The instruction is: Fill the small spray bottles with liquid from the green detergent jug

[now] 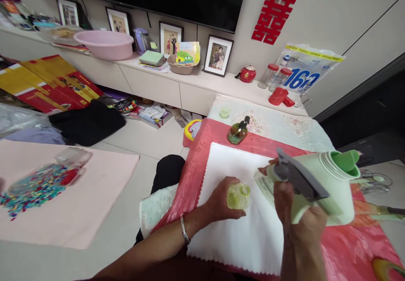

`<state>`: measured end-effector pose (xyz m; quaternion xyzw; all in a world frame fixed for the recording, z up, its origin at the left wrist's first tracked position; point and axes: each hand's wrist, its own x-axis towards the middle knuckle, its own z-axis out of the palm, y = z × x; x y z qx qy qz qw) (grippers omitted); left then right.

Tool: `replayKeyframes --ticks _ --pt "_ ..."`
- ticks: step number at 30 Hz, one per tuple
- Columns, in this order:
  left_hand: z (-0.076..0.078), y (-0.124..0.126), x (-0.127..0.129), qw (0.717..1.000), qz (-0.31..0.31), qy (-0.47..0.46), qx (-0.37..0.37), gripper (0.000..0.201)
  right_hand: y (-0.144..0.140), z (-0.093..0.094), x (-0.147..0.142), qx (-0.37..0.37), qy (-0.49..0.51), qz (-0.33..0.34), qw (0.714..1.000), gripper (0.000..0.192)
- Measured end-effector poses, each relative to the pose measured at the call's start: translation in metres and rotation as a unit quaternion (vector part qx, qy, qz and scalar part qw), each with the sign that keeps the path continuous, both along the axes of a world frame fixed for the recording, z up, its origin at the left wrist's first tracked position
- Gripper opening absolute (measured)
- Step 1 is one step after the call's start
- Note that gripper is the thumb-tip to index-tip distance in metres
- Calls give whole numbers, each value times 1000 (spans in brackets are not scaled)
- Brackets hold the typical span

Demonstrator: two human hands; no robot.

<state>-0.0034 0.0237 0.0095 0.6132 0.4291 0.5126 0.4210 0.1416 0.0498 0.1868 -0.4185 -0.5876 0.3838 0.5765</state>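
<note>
tilting the big green jug (329, 184) in the right hand (297, 213), grip closed round its handle, risks overshooting the small jar (238, 195) the left hand (221, 203) clasps on the white cloth (234, 239), near the surface's middle.

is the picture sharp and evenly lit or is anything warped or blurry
Head view: light is soft and even, with no hard shadows on the white cloth. The wide lens bends the cabinet edge and the wall lines. The right hand and green jug sit close to the lens and look a little soft; the left hand on the small glass bottle is clearer.
</note>
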Motion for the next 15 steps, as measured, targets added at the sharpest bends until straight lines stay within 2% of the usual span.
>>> replayKeyframes --ticks 3,5,7,9,15 --pt "1 -1 -1 1000 -7 15 13 99 18 22 -7 59 -7 -15 998 37" --pt "1 -2 -1 999 -12 27 13 99 36 21 -12 65 -82 21 994 35" --pt "1 -2 0 999 -15 46 8 101 56 8 -17 24 -169 96 981 37" --pt "0 -2 0 998 -20 63 4 103 75 -13 -23 -25 -213 139 967 42" --pt "2 -1 0 997 -21 78 20 101 109 -78 -35 -197 -247 233 920 34"
